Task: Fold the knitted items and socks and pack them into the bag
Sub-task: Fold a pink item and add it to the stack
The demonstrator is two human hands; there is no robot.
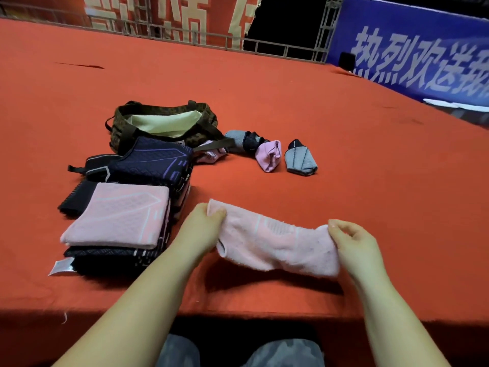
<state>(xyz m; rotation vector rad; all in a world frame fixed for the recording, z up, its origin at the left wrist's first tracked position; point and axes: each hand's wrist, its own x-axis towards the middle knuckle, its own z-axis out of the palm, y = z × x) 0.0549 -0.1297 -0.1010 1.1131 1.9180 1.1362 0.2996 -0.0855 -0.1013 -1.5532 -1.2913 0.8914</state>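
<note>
A pale pink sock (275, 242) is stretched out above the near edge of the red table. My left hand (203, 223) pinches its left end and my right hand (354, 242) pinches its right end. To the left lies a stack of folded knitted items (119, 223), a pink one on top and dark ones below, with a navy one (153, 160) behind. The brown bag (164, 123) stands open at the back, its cream lining showing. Folded socks lie to the right of the bag: a grey-black one (243, 140), a pink one (268, 154) and a grey one (300, 158).
The red cloth-covered table (370, 154) stretches far back and to the right. A blue banner (412, 49) and metal railings (185, 35) border its far side. A white tag (60, 266) sticks out from under the stack. My knees show below the table's front edge.
</note>
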